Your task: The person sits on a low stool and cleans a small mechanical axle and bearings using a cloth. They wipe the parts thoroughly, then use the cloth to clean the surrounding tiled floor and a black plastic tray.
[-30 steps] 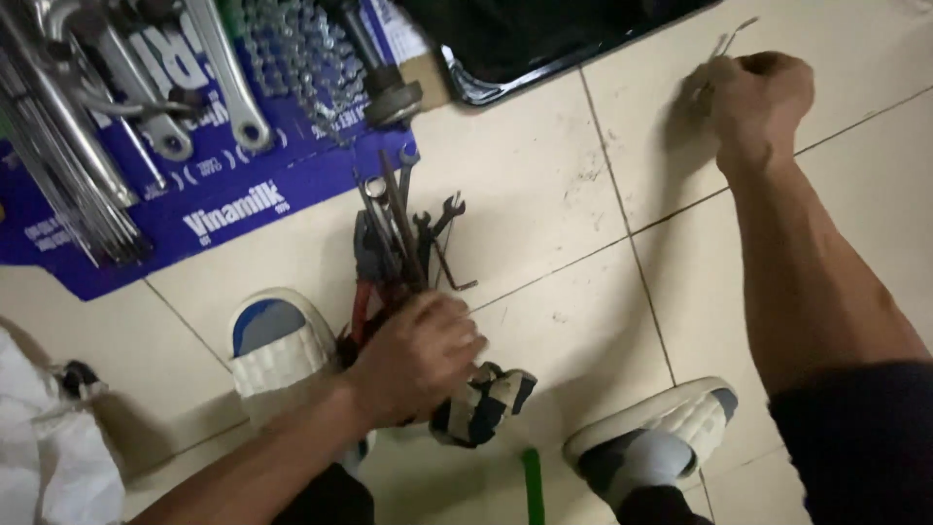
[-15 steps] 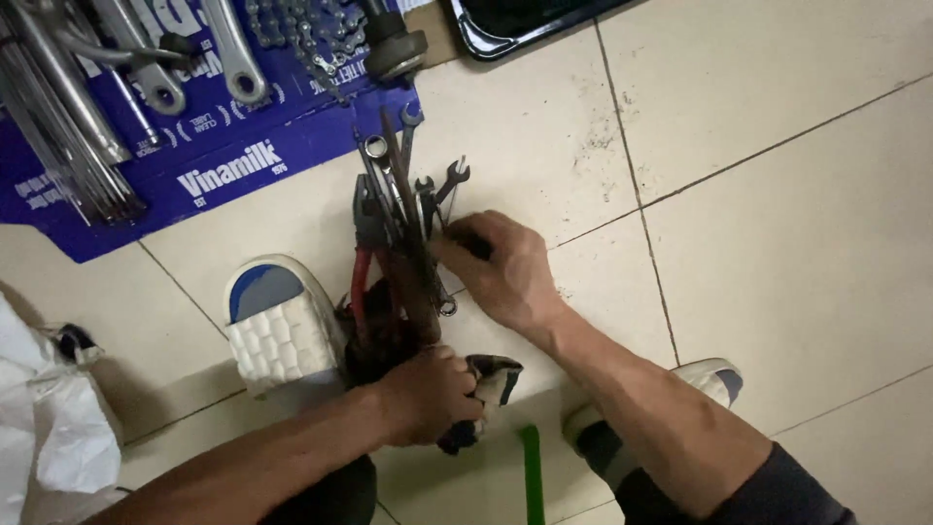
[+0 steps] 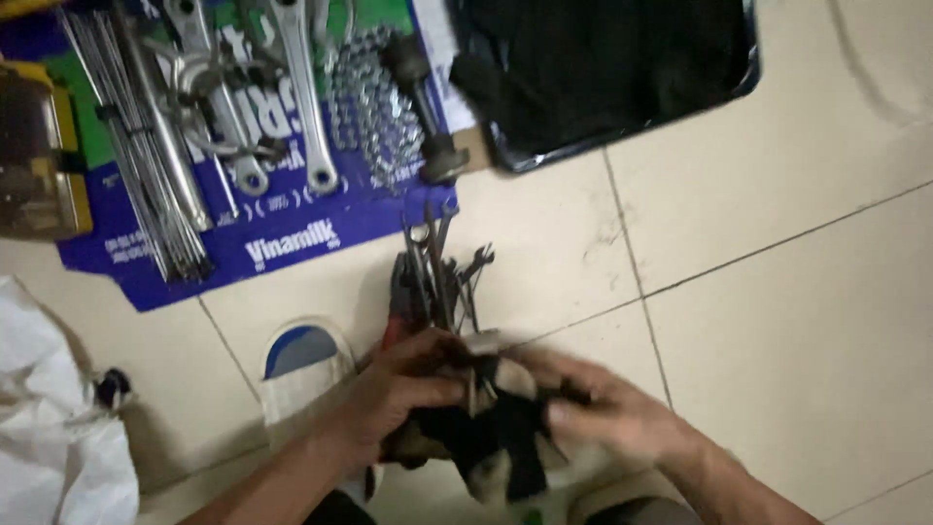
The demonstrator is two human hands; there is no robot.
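A view looking straight down at a pale tiled floor [image 3: 777, 321] with thin dark grout lines. At the lower centre of the frame, two bare hands meet over a bundle of dark metal hand tools [image 3: 437, 277], wrenches and red-handled pliers, whose heads fan out toward the middle of the frame. The bundle sits in a black and white cloth pouch [image 3: 501, 442], which lies between the two hands at the bottom centre.

The left hand [image 3: 403, 389] comes in from the lower left; its fingers are curled together around the lower ends of the tools and the top edge of the pouch. The right hand [image 3: 603, 413] comes in from the lower right; it is blurred, its fingers lie on the right side of the pouch, and it is hard to tell how tightly they close on it.

Just left of the left hand, a white sandal with a blue insole [image 3: 296, 365] rests on the floor. In the upper left of the frame lies a flattened blue printed cardboard sheet [image 3: 292, 243] carrying silver bicycle crank arms [image 3: 301, 97], a bundle of thin steel spokes [image 3: 146, 165] and a coiled bicycle chain [image 3: 374, 107]. A black rectangular tray [image 3: 603, 68] fills the upper centre and right. A crumpled white plastic bag [image 3: 49, 418] sits at the lower left edge.
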